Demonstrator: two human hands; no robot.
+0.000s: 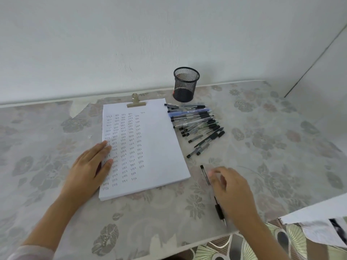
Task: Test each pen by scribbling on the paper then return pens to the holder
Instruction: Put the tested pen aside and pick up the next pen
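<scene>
A: Why is everything laid out like this?

B: I'd guess for reach. The grey floral-patterned tablecloth (56, 128) covers the whole desk, pushed against the wall. The white stack of paper under a brass clip (159, 147) sits in the centre, columns of small scribbles filling its left half and the right half blank, so there is still room to test.

A: And the hands?

B: The left hand (90, 166) lies flat, fingers together, on the stack's left edge, likely pinning it. The right hand (232, 192) is blurred, curled over one clear-barrelled black pen (205, 175) lying just right of the stack; I cannot tell whether its fingers have closed on it.

A: The remaining pens?

B: A fanned heap of black and blue ballpoint pens (197, 124) lies beside the stack's right edge, none in the black wire-mesh holder (185, 84) behind them, which looks empty.

A: Space?

B: Open cloth to the right; the desk's near edge runs close under the right wrist.
</scene>
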